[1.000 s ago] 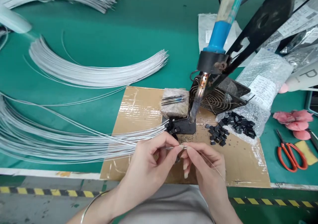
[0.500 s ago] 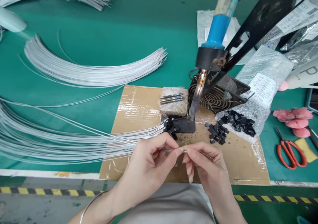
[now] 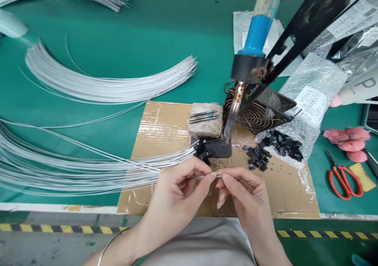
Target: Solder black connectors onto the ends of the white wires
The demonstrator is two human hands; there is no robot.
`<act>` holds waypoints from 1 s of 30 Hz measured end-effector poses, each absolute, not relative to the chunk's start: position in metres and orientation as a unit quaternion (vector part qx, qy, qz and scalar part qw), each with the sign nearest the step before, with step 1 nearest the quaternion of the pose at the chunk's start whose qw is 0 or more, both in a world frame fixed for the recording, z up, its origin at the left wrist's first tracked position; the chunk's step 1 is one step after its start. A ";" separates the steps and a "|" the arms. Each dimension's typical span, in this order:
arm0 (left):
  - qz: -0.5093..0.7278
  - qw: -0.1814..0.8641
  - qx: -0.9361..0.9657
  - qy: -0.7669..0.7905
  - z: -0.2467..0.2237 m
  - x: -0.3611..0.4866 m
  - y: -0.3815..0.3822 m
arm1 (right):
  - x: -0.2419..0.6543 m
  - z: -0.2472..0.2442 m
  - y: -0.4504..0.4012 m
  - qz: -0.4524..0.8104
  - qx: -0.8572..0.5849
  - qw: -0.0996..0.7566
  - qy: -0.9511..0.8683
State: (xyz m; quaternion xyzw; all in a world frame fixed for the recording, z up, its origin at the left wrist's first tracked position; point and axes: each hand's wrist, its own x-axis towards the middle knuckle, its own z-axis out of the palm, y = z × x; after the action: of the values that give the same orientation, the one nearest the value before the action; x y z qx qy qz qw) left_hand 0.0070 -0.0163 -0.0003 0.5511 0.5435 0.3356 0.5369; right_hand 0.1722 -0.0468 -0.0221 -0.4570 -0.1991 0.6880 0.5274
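Observation:
Over the cardboard, my left hand [image 3: 178, 197] pinches a thin white wire [image 3: 199, 177] between thumb and forefinger. My right hand [image 3: 246, 197] meets it fingertip to fingertip, closed on the wire's end; the exact contact point is too small to make out. A fine strand [image 3: 254, 190], perhaps solder, runs from the right fingertips across the back of that hand. Just beyond the fingers, a bunch of white wires [image 3: 141, 175] ends in small black connectors [image 3: 202, 150] beside a soldering iron [image 3: 238, 100] clamped tip-down in a stand.
Loose black connectors [image 3: 260, 157] lie right of the iron, some on bubble wrap [image 3: 313, 81]. Behind the iron stands a fan [image 3: 256, 112]. A fibrous block [image 3: 203, 130] carries several thin rods. Red-handled scissors [image 3: 344, 181] lie at right; another wire bundle [image 3: 112, 87] lies at left.
Both hands stay together in nearly the same pinch, with only slight finger movement. The whole view has shifted a little.

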 end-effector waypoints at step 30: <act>0.333 0.547 0.541 0.546 -0.007 0.010 -0.021 | 0.174 -0.025 -0.047 0.712 -0.452 0.509 -0.174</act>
State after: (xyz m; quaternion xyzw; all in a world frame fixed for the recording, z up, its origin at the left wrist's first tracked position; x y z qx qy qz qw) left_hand 0.0097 -0.0211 -0.0071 0.5409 0.5456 0.3331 0.5467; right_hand 0.1744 -0.0472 -0.0246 -0.4520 -0.1740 0.7118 0.5087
